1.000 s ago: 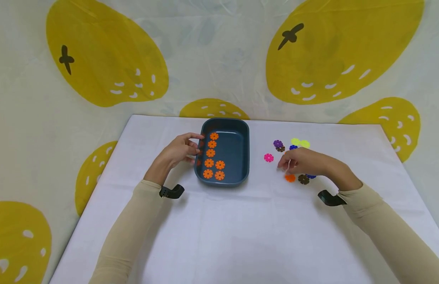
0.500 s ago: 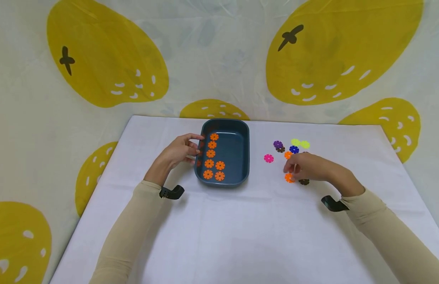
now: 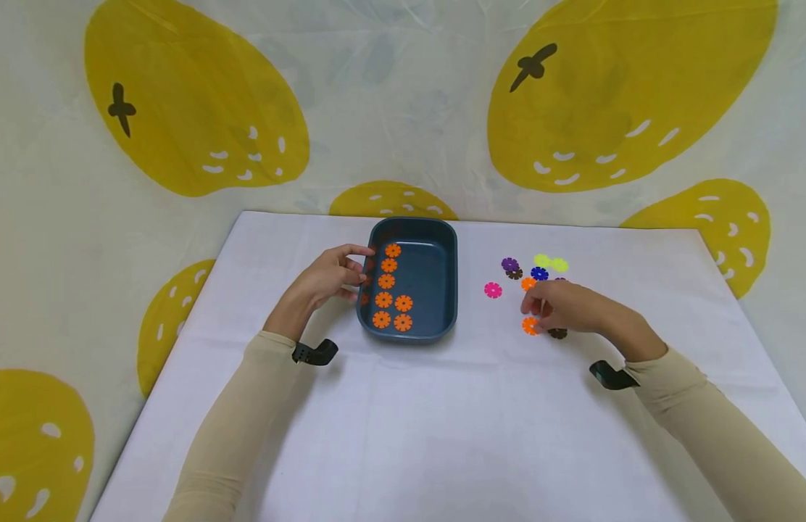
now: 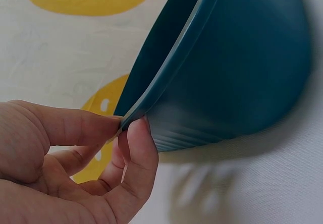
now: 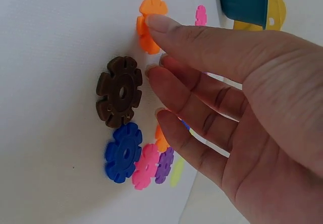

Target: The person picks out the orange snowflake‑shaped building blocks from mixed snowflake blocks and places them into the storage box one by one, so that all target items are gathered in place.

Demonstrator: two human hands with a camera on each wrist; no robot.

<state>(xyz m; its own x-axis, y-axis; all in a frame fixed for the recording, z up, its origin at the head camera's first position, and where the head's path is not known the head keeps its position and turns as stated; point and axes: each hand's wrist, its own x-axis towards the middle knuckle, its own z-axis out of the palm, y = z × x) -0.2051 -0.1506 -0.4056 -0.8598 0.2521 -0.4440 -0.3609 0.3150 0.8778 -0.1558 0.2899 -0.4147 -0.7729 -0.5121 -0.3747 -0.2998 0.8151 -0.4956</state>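
My left hand [image 3: 329,278] pinches the left rim of a dark blue-green rectangular tray [image 3: 432,290]. In the left wrist view, its thumb and fingers [image 4: 140,153] grip the rim from both sides. Several orange notched plastic discs [image 3: 386,281] lie along the tray's left side. My right hand [image 3: 569,310] is over the loose discs to the right, fingers loosely bent and apart. Its thumb overlaps an orange disc [image 5: 150,42] in the right wrist view; whether they touch I cannot tell. A brown disc [image 5: 119,92] and a blue disc [image 5: 123,152] lie just beside the fingers.
Near the right hand lie a pink disc [image 3: 493,290], a purple disc [image 3: 510,264] overlapping a brown one, another blue disc [image 3: 539,273] and two yellow-green discs [image 3: 551,262]. A white cloth [image 3: 403,428] covers the table, with a fruit-patterned sheet [image 3: 403,109] behind.
Over the last second my right hand has shifted slightly right and nearer, uncovering a blue and an orange disc behind it. It barely moves over the last half second. My left hand stays put.
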